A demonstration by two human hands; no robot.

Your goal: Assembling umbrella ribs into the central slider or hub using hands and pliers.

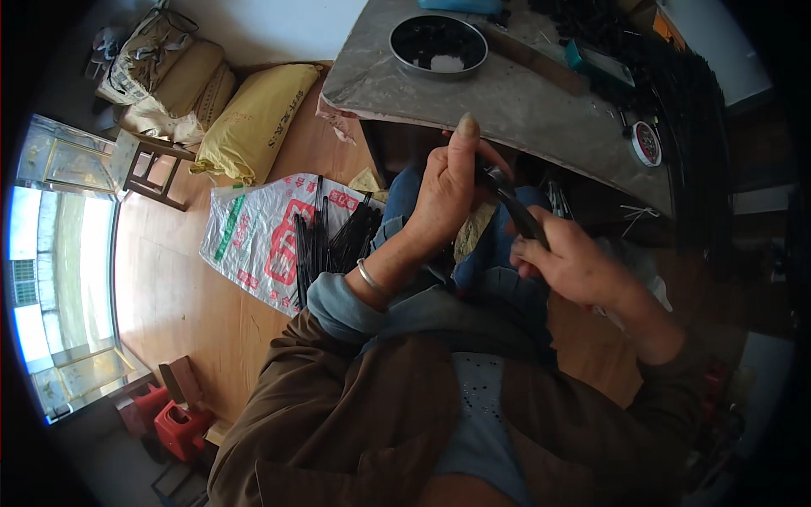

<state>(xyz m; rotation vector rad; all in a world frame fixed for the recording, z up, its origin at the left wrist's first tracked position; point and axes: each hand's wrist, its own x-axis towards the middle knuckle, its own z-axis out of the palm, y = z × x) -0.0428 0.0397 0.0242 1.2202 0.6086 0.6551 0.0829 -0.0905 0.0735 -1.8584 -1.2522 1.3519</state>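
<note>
In front of my lap, my right hand (564, 258) is closed around a dark-handled tool (525, 218). The tool slants up and left, and its shiny black end meets my left hand (449, 186). My left thumb points upward while the other fingers curl around behind. Whatever those fingers hold at the tool's end is hidden, and I cannot make it out. Below and left of my hands, thin black rods (314, 253) lie in a loose bundle on a flattened white printed sack (245, 241) on the floor.
A grey table (524, 118) stands ahead with its edge just beyond my hands. On it are a metal bowl (422, 63) of black pieces, a green box (598, 63), a round tin (645, 144) and long black strands (688, 127). Yellow sack (262, 110), wooden stool (152, 169) and red containers (179, 427) sit left.
</note>
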